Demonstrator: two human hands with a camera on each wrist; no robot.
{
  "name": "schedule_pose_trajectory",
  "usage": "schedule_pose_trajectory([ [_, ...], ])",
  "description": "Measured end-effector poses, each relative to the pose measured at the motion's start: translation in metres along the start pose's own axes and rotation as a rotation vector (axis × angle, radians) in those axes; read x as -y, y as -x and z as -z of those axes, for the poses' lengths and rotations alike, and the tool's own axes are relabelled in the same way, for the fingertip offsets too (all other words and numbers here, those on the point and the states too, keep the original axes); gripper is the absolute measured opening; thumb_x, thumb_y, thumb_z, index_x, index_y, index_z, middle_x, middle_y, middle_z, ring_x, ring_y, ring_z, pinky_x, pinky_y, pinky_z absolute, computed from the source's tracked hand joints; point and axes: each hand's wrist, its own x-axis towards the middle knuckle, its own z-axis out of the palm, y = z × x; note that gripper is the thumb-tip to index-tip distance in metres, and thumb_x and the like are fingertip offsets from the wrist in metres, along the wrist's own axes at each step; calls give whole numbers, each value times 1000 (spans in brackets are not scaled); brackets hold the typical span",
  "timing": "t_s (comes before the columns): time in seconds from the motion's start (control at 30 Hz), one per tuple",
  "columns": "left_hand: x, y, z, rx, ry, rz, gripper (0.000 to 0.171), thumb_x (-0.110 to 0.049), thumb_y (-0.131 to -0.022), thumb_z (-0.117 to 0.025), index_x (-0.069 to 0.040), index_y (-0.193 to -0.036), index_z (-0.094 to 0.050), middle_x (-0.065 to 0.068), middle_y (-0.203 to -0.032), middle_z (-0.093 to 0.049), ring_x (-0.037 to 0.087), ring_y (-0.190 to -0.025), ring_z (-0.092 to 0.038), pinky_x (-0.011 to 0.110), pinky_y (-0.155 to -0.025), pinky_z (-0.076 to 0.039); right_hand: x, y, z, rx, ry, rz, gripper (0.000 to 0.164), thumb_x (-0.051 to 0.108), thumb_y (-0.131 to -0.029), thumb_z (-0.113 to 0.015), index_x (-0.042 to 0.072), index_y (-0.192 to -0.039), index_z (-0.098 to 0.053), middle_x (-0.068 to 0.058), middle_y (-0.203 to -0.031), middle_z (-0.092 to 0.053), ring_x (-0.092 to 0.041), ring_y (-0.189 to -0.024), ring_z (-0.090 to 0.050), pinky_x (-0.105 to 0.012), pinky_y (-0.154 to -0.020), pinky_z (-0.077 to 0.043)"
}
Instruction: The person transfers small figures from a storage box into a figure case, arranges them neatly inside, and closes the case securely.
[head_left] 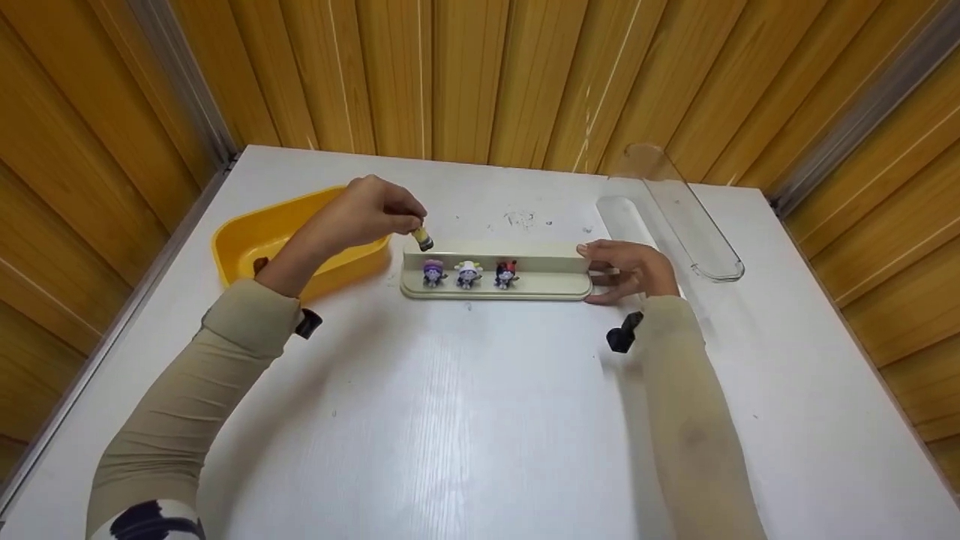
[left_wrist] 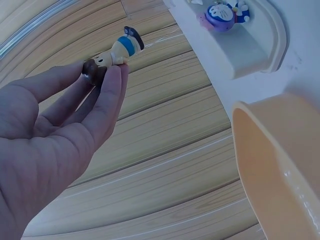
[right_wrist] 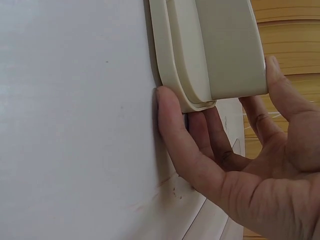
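My left hand (head_left: 367, 210) pinches a small figurine (left_wrist: 125, 47) between thumb and fingertips, above the left end of a cream display stand (head_left: 540, 287). Its brown head is at the fingertips, and its yellow-and-blue body points away from them. On the stand's lower step, three small figurines stand in a row: a purple one (head_left: 433, 274), a white-capped one (head_left: 468, 275) and a red-and-black one (head_left: 505, 275). My right hand (head_left: 634, 268) grips the stand's right end, with fingertips at its base edge and at its raised back, as the right wrist view shows.
A yellow bin (head_left: 225, 251) sits at the left, partly behind my left forearm, with something brown (head_left: 260, 264) inside. To the right, a clear plastic cover (head_left: 694, 217) lies on the white table (head_left: 465, 420). Wood-patterned walls (head_left: 472, 82) stand behind and at both sides.
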Motion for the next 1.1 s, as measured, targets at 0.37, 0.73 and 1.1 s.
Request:
schedule_pose_trajectory([
  [0.37,-2,-5,-12,11,32,-29,23,-10,-100,-64,-1,-118,-74,14,-109,-74,23,-96,-70,34,-90,-58,-3,-4,0,10,7,2,49,35,-96,-71,15,-137,-52,-13,-138,-52,-32,-118,-57,-49,-92,-57],
  [0.73,-8,-15,-24,16,34,-42,22,-11,-99,-66,-2,-117,-74,13,-106,-75,23,-95,-70,36,-92,-57,-1,-1,2,9,5,5,46,33,-100,-67,15,-139,-51,-13,-140,-51,-32,-121,-55,-49,-93,-57],
  [1.1,-14,-21,-32,21,42,-62,21,-11,-99,-66,-3,-116,-75,11,-106,-75,22,-94,-69,34,-91,-58,1,-2,6,27,10,-1,52,37,-97,-70,17,-140,-50,-13,-143,-49,-33,-123,-53,-49,-93,-57],
])
